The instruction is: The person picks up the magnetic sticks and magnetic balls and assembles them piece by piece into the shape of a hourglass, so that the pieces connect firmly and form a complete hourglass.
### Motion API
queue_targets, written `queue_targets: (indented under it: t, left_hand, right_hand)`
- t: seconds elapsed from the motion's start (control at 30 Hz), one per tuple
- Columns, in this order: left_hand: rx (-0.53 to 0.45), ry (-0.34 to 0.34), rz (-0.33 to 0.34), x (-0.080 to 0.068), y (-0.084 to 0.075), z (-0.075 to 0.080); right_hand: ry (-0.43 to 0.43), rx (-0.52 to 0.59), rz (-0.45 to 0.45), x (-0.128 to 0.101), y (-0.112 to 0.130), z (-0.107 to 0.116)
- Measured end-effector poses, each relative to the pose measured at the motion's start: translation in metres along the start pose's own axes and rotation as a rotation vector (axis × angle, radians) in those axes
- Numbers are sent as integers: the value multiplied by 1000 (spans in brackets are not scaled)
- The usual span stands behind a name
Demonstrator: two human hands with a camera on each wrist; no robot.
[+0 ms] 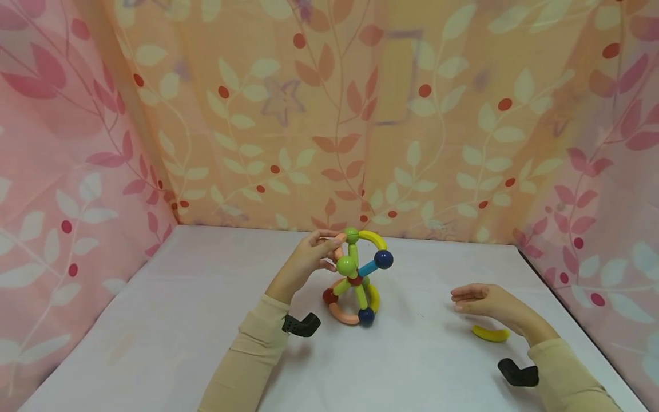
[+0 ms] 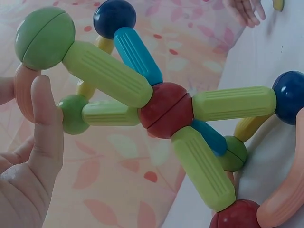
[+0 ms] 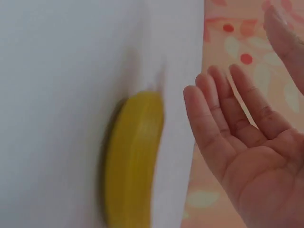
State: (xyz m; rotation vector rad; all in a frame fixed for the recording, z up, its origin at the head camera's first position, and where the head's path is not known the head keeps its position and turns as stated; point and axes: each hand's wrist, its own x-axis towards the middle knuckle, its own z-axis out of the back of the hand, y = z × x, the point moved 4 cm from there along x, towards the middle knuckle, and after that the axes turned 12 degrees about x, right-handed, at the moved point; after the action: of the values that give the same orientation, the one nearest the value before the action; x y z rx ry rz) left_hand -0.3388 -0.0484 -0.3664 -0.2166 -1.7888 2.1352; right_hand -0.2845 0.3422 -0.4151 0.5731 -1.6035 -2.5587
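A toy structure (image 1: pixel 357 277) of coloured rods and balls stands on the white table (image 1: pixel 180 320) at the middle. My left hand (image 1: pixel 328 252) pinches its peach curved rod (image 2: pixel 23 92) at the upper left, just under a green ball (image 2: pixel 45 37); the thumb (image 2: pixel 46 128) lies against that rod. A red ball (image 2: pixel 166 110) joins several green and blue rods. My right hand (image 1: pixel 463 300) hovers open, fingers straight, to the right of the structure and holds nothing. A loose yellow curved rod (image 1: pixel 491 333) lies on the table beside it, next to the open palm (image 3: pixel 242 152) in the right wrist view.
Leaf-patterned fabric walls (image 1: pixel 329 114) enclose the table at the back and both sides. Black camera mounts (image 1: pixel 301 325) sit on both wrists. Bare tabletop spreads to the left and front of the structure.
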Motion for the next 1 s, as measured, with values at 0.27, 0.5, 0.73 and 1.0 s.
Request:
queue_targets:
  t: [0.27, 0.5, 0.73, 1.0]
  left_hand:
    - [7, -19, 21, -1, 1, 3]
    - [3, -15, 21, -2, -2, 2]
    - [-5, -40, 53, 0, -2, 2]
    - [-5, -53, 61, -1, -1, 2]
  right_hand:
    - [-3, 2, -34, -15, -21, 13]
    - [-37, -79, -80, -27, -37, 27]
    - [-14, -94, -59, -42, -48, 39]
    - [-43, -160, -21, -43, -45, 37]
